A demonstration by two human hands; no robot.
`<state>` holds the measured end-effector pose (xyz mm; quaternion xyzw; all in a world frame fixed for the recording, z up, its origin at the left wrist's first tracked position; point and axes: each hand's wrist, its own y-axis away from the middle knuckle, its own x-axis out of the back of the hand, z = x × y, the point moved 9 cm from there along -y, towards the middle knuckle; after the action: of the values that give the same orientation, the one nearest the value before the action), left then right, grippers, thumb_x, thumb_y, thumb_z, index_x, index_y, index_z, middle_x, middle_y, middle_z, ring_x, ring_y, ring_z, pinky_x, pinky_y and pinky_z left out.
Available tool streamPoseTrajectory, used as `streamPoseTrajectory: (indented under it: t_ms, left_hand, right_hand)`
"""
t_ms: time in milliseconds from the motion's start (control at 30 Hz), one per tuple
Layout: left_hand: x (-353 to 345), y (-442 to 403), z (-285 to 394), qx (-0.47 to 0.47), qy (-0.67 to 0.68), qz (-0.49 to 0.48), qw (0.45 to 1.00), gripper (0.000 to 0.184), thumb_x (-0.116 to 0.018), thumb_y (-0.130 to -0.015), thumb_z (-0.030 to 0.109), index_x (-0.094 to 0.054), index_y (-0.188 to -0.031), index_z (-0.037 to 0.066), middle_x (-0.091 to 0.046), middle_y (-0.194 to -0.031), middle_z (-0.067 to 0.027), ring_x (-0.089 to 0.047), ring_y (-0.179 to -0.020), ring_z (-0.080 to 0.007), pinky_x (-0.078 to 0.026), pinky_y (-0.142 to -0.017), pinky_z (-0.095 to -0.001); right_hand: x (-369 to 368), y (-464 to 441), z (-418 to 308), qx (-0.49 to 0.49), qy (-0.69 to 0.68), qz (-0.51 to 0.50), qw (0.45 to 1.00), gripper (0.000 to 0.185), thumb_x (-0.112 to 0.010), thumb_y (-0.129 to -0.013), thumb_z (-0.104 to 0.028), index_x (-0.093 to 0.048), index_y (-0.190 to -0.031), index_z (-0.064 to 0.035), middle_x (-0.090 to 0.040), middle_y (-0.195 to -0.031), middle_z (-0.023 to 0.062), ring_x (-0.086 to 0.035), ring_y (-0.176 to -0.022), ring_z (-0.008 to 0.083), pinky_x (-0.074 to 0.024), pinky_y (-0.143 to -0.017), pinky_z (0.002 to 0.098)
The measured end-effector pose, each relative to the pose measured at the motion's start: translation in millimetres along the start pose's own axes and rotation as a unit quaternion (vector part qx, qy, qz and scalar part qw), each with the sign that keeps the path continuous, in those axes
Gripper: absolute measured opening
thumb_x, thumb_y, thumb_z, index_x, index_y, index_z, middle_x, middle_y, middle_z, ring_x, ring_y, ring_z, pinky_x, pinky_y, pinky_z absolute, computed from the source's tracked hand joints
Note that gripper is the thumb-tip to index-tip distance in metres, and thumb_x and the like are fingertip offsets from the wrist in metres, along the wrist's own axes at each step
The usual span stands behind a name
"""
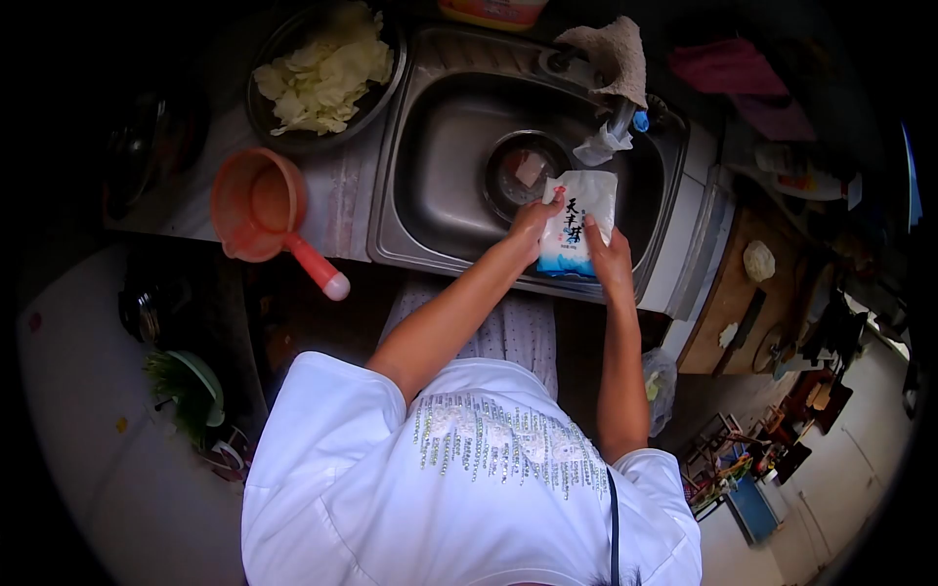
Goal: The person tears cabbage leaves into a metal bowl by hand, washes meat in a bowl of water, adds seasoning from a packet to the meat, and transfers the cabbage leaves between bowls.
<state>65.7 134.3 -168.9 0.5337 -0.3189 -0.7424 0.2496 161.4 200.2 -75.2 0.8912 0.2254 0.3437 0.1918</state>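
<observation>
Both hands hold a white and blue packet with dark printed characters over the front part of the steel sink. My left hand grips its left edge, thumb on the front near the top. My right hand holds the right side, thumb pressed on the front. Just behind the packet, a round bowl stands in the sink with a pale, blocky piece in it. The fingers behind the packet are hidden.
At the sink's left are a pan of pale leaves and a red dipper. A cloth drapes the faucet at the back right. Farther right, a wooden board bears a knife.
</observation>
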Motion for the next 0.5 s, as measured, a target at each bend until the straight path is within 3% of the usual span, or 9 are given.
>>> streamPoseTrajectory:
  t_ms: [100,167,300,500]
  left_hand:
    - [-10,1,0,0.031,0.033,-0.071,0.996,0.037,-0.054,-0.086,0.027,-0.048,-0.113,0.002,-0.056,-0.108,-0.0129,-0.057,-0.096,-0.0246,-0.046,-0.085,-0.0381]
    - [-35,16,8,0.101,0.192,-0.194,0.957,0.039,-0.053,-0.086,0.026,-0.046,-0.117,0.003,-0.053,-0.115,-0.0140,-0.052,-0.105,-0.0267,-0.039,-0.093,-0.0409]
    - [-35,19,9,0.095,0.195,-0.192,0.957,0.040,-0.051,-0.087,0.027,-0.044,-0.119,0.005,-0.051,-0.119,-0.0140,-0.048,-0.111,-0.0276,-0.033,-0.098,-0.0429]
    - [-31,4,-12,0.122,0.225,-0.189,0.948,0.037,-0.052,-0.086,0.028,-0.047,-0.116,0.007,-0.054,-0.114,-0.0128,-0.052,-0.105,-0.0263,-0.040,-0.093,-0.0437]
  right_hand:
    - [2,-1,5,-0.011,-0.008,0.004,1.000,0.039,-0.055,-0.083,-0.036,-0.061,-0.096,0.0005,-0.064,-0.079,0.0129,-0.060,-0.076,0.0166,-0.0451,-0.068,0.0291]
    - [3,-2,6,-0.018,-0.013,0.003,1.000,0.039,-0.055,-0.084,-0.035,-0.061,-0.097,0.0009,-0.064,-0.080,0.0113,-0.059,-0.075,0.0157,-0.0449,-0.068,0.0282]
    - [1,1,8,-0.076,-0.123,-0.024,0.989,0.039,-0.055,-0.085,-0.034,-0.060,-0.100,0.0025,-0.062,-0.083,0.0062,-0.055,-0.075,0.0112,-0.0433,-0.068,0.0247]
    - [1,4,6,-0.106,-0.152,-0.041,0.982,0.038,-0.055,-0.086,-0.033,-0.060,-0.100,0.0024,-0.061,-0.083,0.0040,-0.054,-0.075,0.0096,-0.0425,-0.067,0.0234]
